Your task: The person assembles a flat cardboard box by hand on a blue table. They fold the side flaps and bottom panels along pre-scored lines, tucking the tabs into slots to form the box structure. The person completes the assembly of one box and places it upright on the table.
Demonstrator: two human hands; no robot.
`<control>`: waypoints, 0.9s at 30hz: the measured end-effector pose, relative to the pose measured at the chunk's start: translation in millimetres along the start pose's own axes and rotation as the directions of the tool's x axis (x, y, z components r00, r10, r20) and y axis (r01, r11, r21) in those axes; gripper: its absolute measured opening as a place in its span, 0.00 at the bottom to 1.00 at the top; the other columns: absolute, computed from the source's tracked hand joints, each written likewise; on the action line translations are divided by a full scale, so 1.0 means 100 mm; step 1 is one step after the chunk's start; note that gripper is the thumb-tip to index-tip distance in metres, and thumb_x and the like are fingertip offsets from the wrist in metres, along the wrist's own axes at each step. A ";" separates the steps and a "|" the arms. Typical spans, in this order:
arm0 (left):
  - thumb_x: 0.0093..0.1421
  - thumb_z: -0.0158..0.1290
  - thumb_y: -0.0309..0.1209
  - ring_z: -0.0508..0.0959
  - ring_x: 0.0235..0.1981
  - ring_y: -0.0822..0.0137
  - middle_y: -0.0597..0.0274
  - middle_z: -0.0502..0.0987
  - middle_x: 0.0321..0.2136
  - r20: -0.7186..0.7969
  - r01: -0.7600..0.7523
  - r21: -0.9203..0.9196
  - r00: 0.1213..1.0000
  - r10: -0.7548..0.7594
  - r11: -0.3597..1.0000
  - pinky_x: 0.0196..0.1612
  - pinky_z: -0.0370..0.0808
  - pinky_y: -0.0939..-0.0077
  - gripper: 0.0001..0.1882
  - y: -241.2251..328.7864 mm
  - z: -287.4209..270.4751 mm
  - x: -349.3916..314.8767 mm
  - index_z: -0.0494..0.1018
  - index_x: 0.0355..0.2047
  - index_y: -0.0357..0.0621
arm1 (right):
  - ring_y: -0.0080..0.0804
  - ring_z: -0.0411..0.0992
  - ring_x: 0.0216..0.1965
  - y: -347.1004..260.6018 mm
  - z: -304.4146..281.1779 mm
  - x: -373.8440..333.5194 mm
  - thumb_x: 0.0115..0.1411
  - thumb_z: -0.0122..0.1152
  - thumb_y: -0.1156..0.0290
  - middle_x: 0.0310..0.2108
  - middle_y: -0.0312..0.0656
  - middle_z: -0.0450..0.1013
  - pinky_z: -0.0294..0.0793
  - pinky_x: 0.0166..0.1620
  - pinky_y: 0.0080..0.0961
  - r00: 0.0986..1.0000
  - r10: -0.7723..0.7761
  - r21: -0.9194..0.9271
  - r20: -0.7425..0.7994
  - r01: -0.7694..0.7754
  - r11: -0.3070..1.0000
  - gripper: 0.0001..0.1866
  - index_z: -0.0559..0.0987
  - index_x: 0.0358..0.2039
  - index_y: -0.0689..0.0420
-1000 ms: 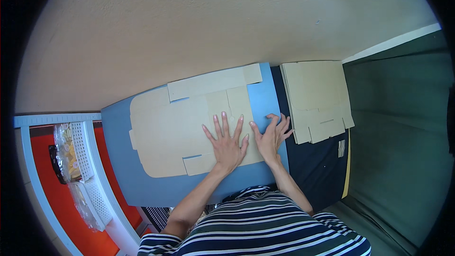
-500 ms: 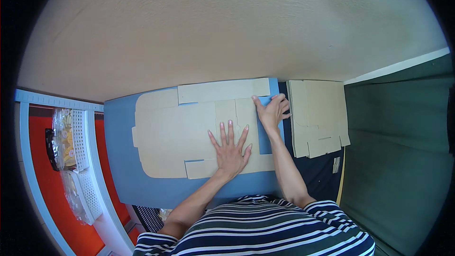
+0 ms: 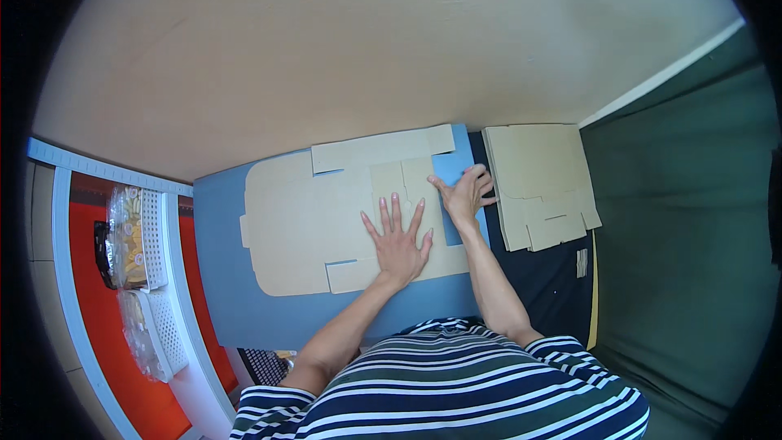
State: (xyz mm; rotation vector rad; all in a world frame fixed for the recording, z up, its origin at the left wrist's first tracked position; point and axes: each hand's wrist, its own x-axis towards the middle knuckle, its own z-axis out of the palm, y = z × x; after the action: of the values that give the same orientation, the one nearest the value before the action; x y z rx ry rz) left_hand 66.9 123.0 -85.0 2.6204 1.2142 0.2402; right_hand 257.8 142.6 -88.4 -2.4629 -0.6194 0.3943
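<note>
A flat cardboard box blank [image 3: 305,220] with rounded left corners, slots and side flaps lies on a blue tabletop [image 3: 224,277]. Its right part has a panel folded inward over the middle. My left hand [image 3: 401,251] rests flat on that panel near the front, fingers spread. At the panel's right edge is my right hand [image 3: 463,194], its thumb touching the cardboard and its other fingers apart and bent to the right over the blue surface. Nothing shows in either hand.
A stack of flat cardboard blanks [image 3: 542,183] lies to the right on dark cloth, with a small cardboard scrap [image 3: 582,263] in front. White baskets [image 3: 151,236] with bagged items stand on the left shelf. A pale wall [image 3: 391,41] rises behind; a green curtain [image 3: 676,220] hangs right.
The whole view has shifted and tilted slightly. Both hands stay at nearly the same places on the cardboard; my right thumb sits a little lower along the folded panel's edge.
</note>
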 end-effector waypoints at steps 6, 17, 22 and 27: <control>0.74 0.45 0.57 0.38 0.82 0.33 0.37 0.45 0.82 -0.053 -0.032 0.030 0.998 0.034 0.999 0.73 0.24 0.15 0.38 -0.01 0.06 -0.01 0.56 0.82 0.69 | 0.68 0.50 0.71 0.40 -0.16 -0.38 0.47 0.88 0.43 0.61 0.64 0.60 0.43 0.63 0.94 0.991 -0.121 -0.108 -0.051 0.115 0.987 0.51 0.62 0.53 0.59; 0.74 0.45 0.58 0.39 0.82 0.32 0.35 0.47 0.81 -0.135 -0.075 0.036 0.988 0.079 0.997 0.73 0.24 0.14 0.39 -0.04 0.14 -0.05 0.56 0.81 0.66 | 0.82 0.45 0.75 0.86 -0.40 -0.95 0.46 0.88 0.43 0.68 0.71 0.56 0.42 0.63 0.97 0.978 -0.207 -0.202 -0.016 0.200 0.959 0.54 0.61 0.60 0.58; 0.74 0.50 0.52 0.43 0.80 0.28 0.29 0.48 0.79 -0.287 -0.109 -0.264 0.957 0.030 0.958 0.77 0.32 0.23 0.41 -0.13 0.26 -0.04 0.55 0.81 0.53 | 0.66 0.58 0.72 0.80 -0.76 -0.93 0.49 0.88 0.44 0.70 0.66 0.59 0.59 0.69 0.75 0.953 0.072 -0.064 0.294 -0.056 0.996 0.55 0.61 0.64 0.56; 0.79 0.45 0.52 0.65 0.73 0.32 0.27 0.57 0.75 -0.284 0.139 -0.716 0.837 -0.467 0.684 0.75 0.60 0.42 0.42 -0.18 0.13 -0.03 0.48 0.81 0.39 | 0.41 0.78 0.53 1.11 -0.67 -0.93 0.63 0.79 0.50 0.54 0.57 0.77 0.78 0.57 0.38 1.000 -0.017 0.711 0.013 0.003 0.703 0.46 0.60 0.69 0.56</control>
State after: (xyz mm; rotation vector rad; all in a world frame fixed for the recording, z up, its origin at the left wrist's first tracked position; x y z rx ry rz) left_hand 54.6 130.2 -102.5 1.7213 1.3496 1.0540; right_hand 244.0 -16.3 -87.6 -1.6994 -0.3786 0.5352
